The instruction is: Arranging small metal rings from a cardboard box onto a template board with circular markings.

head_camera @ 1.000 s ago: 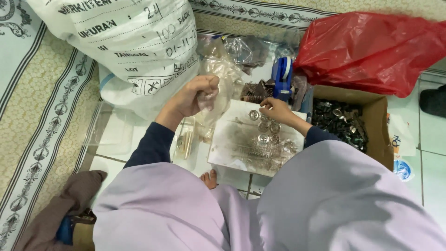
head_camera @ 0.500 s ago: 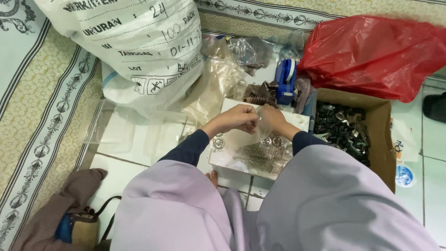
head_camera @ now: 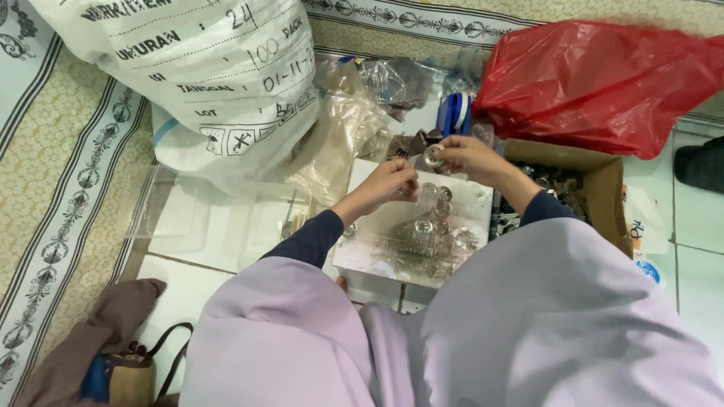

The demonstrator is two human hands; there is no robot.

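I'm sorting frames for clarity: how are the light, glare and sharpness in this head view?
Head view: soft, even light with no hard shadows; the red plastic bag and clear bags show mild sheen; the left hand and right hand are slightly blurred; the small round part the right hand holds is too soft to make out.

The white sack [head_camera: 196, 83] and the red bag [head_camera: 603, 83] run off the top edge. The box [head_camera: 603, 181] is partly covered by the right sleeve, its contents too small to tell apart. The small round piece [head_camera: 432, 155] at the right hand [head_camera: 471, 160] is blurred. The dark thing [head_camera: 701, 166] at the right edge is cut off. The left hand [head_camera: 392, 181] hides its fingertips.
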